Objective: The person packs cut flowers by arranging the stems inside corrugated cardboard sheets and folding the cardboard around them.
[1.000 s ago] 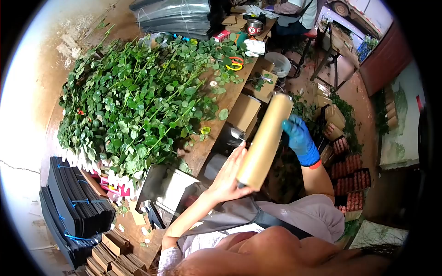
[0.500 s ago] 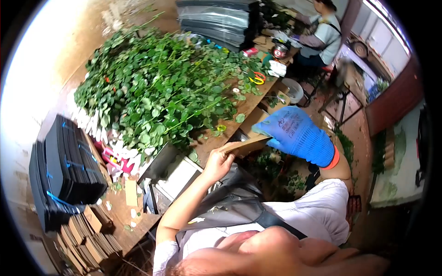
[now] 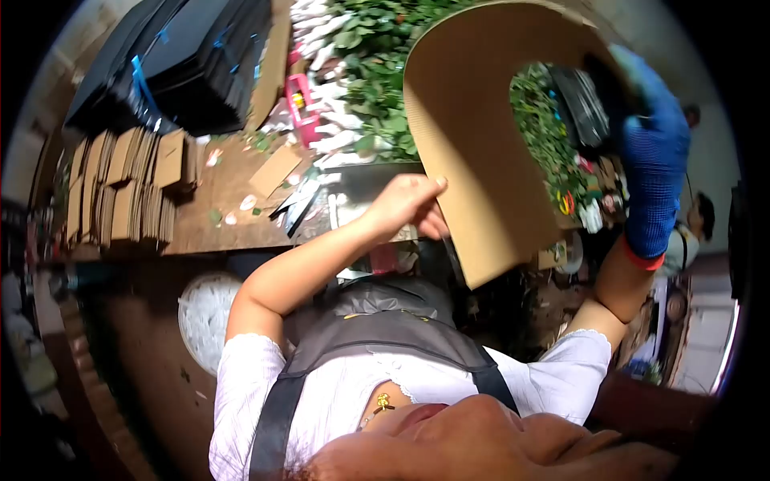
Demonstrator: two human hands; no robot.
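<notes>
A bent sheet of brown cardboard (image 3: 469, 120) arches in front of me, raised above the bench. My left hand (image 3: 409, 207), bare, pinches its lower left edge between thumb and fingers. At the sheet's far end on the right is my right hand (image 3: 656, 140), in a blue knitted glove with an orange cuff. Its fingers are closed on the cardboard, partly in shadow. Behind the sheet lies a large heap of leafy green stems (image 3: 377, 120), many with white-wrapped heads along the left side.
Stacks of small cardboard pieces (image 3: 124, 188) and bundled black sheets (image 3: 188, 72) stand on the bench (image 3: 196, 228) at left. One flat cardboard piece (image 3: 275, 170) lies nearby. A white bucket (image 3: 208, 321) is below. Another person (image 3: 690, 232) is at far right.
The view has turned left. The cardboard, seen nearly edge-on and low before, is now raised and bent into an arch, with my gloved hand higher.
</notes>
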